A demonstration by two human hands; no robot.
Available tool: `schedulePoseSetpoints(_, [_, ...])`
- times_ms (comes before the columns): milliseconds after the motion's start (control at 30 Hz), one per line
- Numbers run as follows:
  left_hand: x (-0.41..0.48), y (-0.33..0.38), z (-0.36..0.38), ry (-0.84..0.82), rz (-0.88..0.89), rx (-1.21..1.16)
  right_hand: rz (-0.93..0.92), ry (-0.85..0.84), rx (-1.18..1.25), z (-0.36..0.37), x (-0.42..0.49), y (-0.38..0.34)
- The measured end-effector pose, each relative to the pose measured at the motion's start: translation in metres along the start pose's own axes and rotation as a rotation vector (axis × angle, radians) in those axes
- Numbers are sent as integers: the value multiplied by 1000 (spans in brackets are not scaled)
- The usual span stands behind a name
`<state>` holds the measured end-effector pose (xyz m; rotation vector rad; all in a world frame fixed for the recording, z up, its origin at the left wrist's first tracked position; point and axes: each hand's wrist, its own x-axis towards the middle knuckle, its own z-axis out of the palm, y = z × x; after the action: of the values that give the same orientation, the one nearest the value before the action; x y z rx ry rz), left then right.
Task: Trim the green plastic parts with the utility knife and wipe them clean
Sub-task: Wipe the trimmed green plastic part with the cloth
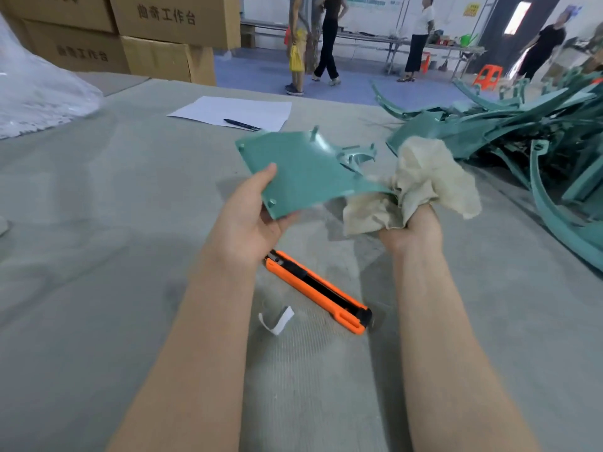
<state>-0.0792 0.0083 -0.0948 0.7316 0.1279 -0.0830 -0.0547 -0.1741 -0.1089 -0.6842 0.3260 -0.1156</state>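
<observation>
Left hand pinches green part at its near corner, thumb on top, panel held up over the table. Right hand clutches bunched rag, which touches the part's right tip. Utility knife lies on table below, untouched. Wiping step, by my reading: keep panel steady, sweep rag along the faces and edges, mind the pegs. Heap of green parts at right

knife on table — parts pile far right, paper behind
</observation>
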Motion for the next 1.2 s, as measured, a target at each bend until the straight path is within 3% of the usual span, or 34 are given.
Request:
schedulePoseSetpoints(67, [1, 1, -1, 29, 73, -213, 6, -53, 145, 6, -4, 2])
schedulePoseSetpoints(133, [-1, 0, 3, -61, 142, -317, -5, -17, 117, 12, -6, 5])
schedulePoseSetpoints(233, [-5, -15, 18, -189, 179, -206, -71, 49, -151, 22, -5, 21])
schedulePoseSetpoints(500, [-9, -28, 26, -246, 266, 12, -227, 147, -476, 22, -3, 32])
schedulePoseSetpoints(600, [-9, -25, 26, -196, 249, -52, -287, 160, -607, 10, 0, 21])
schedulePoseSetpoints(800, [-5, 1, 6, 44, 345, -171, -613, 266, -660, 16, -6, -4])
schedulePoseSetpoints(867, [-6, 4, 6, 87, 311, -136, -644, 160, -701, 25, -15, -5])
schedulePoseSetpoints(933, [-8, 3, 8, 80, 257, 2, -573, -51, -692, 36, -28, -1])
schedulePoseSetpoints(1033, [-14, 1, 15, -38, 205, 281, -486, -345, -857, 46, -42, 12])
schedulePoseSetpoints(1133, [-20, 2, 19, -109, 230, 540, -539, -384, -1164, 44, -37, 18])
schedulePoseSetpoints(1200, [-22, 3, 21, -135, 221, 666, -570, -293, -1156, 39, -29, 16])
